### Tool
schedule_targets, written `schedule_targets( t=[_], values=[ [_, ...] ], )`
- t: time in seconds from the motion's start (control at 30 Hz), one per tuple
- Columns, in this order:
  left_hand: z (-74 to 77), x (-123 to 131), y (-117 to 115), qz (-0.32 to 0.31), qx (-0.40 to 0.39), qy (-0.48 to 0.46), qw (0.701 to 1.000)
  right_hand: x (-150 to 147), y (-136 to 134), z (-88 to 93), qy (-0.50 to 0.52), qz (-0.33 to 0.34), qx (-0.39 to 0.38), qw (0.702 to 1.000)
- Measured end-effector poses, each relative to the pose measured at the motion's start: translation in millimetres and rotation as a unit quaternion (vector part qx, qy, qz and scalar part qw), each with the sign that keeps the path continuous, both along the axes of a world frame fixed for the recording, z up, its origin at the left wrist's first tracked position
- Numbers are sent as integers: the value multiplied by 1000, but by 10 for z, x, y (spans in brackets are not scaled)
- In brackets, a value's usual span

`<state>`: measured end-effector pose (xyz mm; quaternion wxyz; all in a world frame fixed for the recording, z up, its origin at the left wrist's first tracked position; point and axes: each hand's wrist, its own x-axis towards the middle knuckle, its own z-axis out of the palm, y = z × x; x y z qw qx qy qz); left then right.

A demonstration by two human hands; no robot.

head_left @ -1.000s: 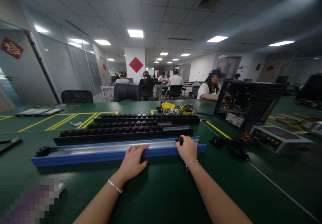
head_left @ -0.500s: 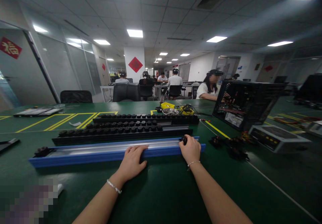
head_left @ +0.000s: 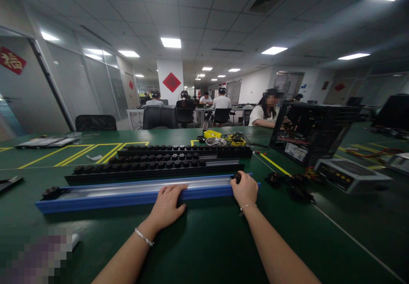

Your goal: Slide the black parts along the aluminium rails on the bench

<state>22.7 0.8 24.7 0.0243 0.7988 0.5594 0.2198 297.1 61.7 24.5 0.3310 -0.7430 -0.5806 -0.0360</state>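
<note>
A long blue rail (head_left: 105,202) with a shiny metal strip along its inside lies across the table before me. My left hand (head_left: 168,201) bends over its near wall around the middle, fingers on the top edge and thumb apart on the near side. At the right end, my right hand (head_left: 246,189) pinches a small black part (head_left: 237,177) just inside the rail; the fingers partly cover it. Another black part (head_left: 52,193) sits in the rail's left end. Loose black parts (head_left: 300,190) lie on the table to the right of my right hand.
Behind the blue rail lie several black rails (head_left: 153,174) lined with black parts. An open computer case (head_left: 306,133) and a power supply (head_left: 351,175) stand at right. Farther back are yellow trays (head_left: 212,135) and a metal dish (head_left: 215,142). A co-worker (head_left: 263,113) sits beyond the case.
My right hand has slid slightly to the right along the rail with the black part in its fingers. My left hand stays in place on the rail.
</note>
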Motion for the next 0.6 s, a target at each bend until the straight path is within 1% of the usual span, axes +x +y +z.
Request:
schedule_targets(
  t=[0.2,0.43,0.6],
  values=[
    [8,3,-5,-1,0,-2,1000,6,-2,4,-6,-2,-1,1000],
    [-2,-4,3,-6,2,0,1000,65,22,-13,-15,-25,8,1000],
    [-8,-7,3,-6,6,1,1000,110,14,6,-1,-38,-4,999]
  ],
)
